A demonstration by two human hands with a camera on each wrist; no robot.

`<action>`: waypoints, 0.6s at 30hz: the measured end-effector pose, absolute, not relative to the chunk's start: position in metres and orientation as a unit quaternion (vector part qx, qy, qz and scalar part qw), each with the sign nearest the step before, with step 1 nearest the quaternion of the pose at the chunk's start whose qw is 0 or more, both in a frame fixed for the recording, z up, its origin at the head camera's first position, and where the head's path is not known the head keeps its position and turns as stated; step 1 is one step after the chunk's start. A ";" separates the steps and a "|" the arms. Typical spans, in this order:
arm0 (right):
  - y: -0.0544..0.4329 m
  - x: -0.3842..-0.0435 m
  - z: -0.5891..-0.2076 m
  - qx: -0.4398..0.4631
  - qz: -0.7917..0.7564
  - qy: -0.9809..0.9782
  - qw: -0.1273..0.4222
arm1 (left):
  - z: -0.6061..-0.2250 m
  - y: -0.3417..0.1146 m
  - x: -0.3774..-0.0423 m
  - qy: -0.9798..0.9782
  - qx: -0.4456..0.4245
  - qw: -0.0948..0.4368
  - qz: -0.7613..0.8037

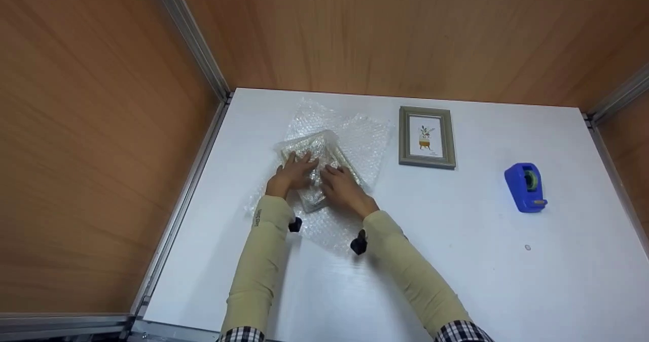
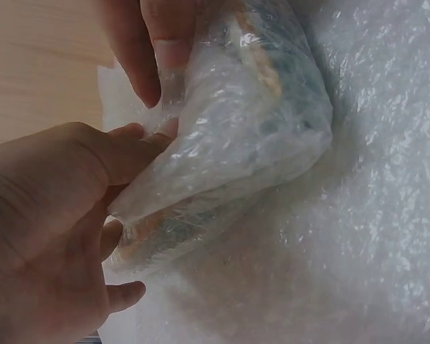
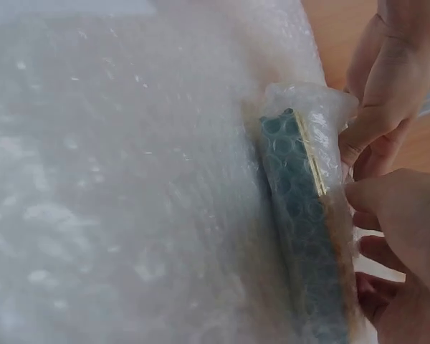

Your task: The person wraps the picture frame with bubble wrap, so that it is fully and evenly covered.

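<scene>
The left hand (image 1: 293, 174) and right hand (image 1: 347, 192) each pinch wrap (image 1: 372, 141) folded over the bundle (image 1: 320, 148), which lies on more wrap, left of 1 frame (image 1: 446, 136); 1 tape dispenser (image 1: 522, 190) stands farther right

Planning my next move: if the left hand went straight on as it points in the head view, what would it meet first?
The left hand would first meet the wrapped bundle, which it is touching. Beyond that seems to lie the bubble-wrap sheet, though depth is unclear.
</scene>
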State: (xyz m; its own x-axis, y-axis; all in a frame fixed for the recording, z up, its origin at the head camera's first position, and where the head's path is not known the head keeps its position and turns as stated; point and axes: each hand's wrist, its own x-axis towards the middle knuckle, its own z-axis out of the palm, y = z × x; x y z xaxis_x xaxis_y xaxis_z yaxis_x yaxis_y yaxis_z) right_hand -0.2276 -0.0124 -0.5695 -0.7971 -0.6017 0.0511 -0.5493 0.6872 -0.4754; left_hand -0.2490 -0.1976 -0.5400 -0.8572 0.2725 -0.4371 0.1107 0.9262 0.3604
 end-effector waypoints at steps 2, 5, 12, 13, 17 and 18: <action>-0.008 -0.225 -0.575 -0.308 -0.281 0.908 0.031 | -0.540 -0.197 -0.249 0.951 0.100 0.248 0.158; 0.000 -0.222 -0.580 -0.300 -0.335 0.893 0.002 | -0.540 -0.195 -0.249 0.951 0.101 0.250 0.149; 0.017 -0.218 -0.577 -0.246 -0.408 0.879 0.004 | -0.538 -0.193 -0.249 0.954 0.113 0.237 0.141; 0.020 -0.217 -0.575 -0.240 -0.418 0.876 0.003 | -0.538 -0.193 -0.248 0.955 0.113 0.235 0.143; 0.034 -0.216 -0.571 -0.219 -0.453 0.864 -0.005 | -0.537 -0.193 -0.247 0.955 0.117 0.229 0.145; 0.038 -0.216 -0.570 -0.217 -0.460 0.861 -0.011 | -0.537 -0.192 -0.247 0.955 0.118 0.229 0.147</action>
